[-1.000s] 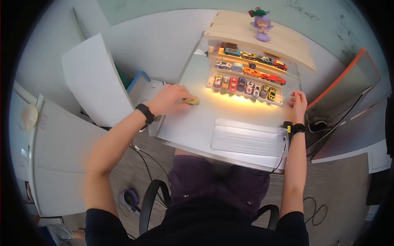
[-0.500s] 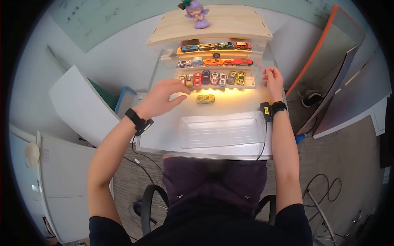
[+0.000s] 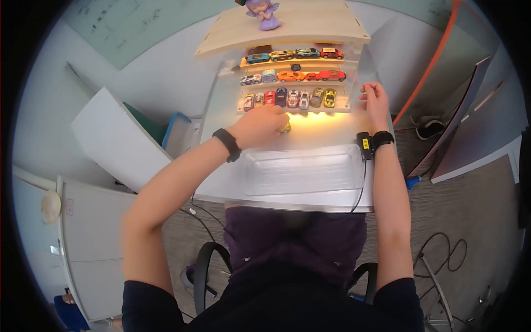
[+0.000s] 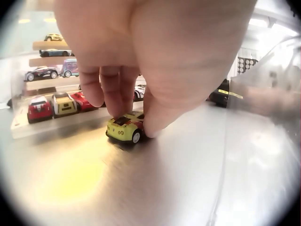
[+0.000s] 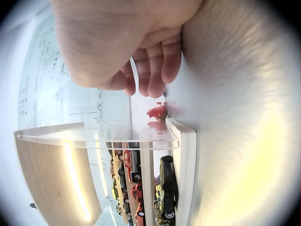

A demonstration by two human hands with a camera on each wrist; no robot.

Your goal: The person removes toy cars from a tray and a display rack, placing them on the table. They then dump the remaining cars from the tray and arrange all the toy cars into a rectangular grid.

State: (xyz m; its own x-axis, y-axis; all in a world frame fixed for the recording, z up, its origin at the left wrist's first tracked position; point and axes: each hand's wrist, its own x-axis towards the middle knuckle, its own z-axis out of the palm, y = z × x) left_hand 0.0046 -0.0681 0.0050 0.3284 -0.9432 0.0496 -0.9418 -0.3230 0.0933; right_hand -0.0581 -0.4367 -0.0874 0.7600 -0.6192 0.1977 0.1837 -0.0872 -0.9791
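Yellow toy car [image 4: 123, 130] was pinched in the left hand [image 3: 259, 128], before a lit display case [image 3: 321, 25], right hand [image 3: 375, 102] loosely curled beside it.

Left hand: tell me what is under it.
Under the left hand is a yellow toy car, between thumb and fingers. The left wrist view shows one end and a wheel; the hand covers the other end.

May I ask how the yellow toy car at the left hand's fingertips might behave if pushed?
The yellow toy car would probably roll, since it has wheels. Its low, wide body suggests it wouldn't tip easily. It looks small beside the left hand, so likely light.
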